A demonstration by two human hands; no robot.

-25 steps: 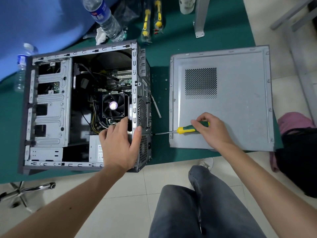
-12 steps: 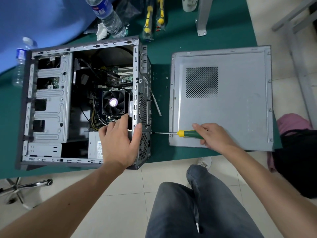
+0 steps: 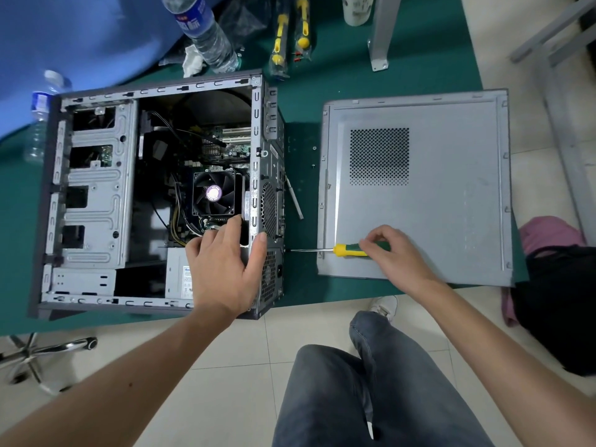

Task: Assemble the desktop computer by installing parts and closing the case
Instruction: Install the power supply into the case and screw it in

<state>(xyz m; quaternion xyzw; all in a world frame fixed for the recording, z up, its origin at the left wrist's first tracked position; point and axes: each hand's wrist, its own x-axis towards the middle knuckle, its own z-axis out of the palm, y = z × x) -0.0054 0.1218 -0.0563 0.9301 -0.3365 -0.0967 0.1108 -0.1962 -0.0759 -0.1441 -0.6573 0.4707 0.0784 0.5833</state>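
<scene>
- The left hand [image 3: 225, 269] is resting spread open on the rear corner of the open computer case [image 3: 154, 195], lying on the green table [image 3: 354, 91].
- The right hand [image 3: 392, 253] is gripping the screwdriver [image 3: 342, 250], its tip pointing at the case's back, over the side panel [image 3: 416, 188] just beside it.

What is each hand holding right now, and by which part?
The right hand grips the screwdriver by its green handle. The left hand holds nothing; it rests on the computer case rear edge.
</scene>
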